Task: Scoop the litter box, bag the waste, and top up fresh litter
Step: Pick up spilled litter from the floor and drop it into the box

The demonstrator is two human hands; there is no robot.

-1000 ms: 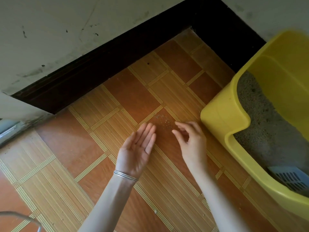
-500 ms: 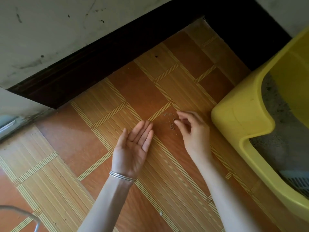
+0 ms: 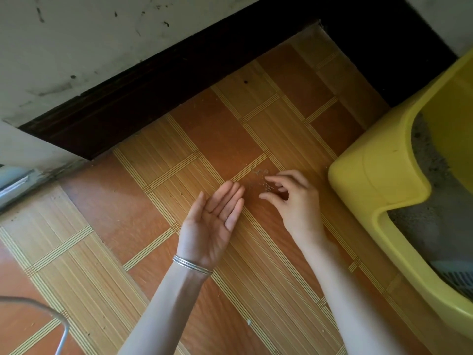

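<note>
Curling over spilled litter grains [image 3: 267,186], R hand [image 3: 298,201] grip apart, empty; L hand [image 3: 212,226] flat, palm up.

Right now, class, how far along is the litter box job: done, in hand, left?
Done: unclear; the slotted scoop lies in the yellow litter box on grey litter. In hand: the right hand, fingers curved, works at spilled litter grains on the floor, beside the upturned left hand. Left: no waste bag or fresh litter shows, so bagging and topping up likely remain.
</note>
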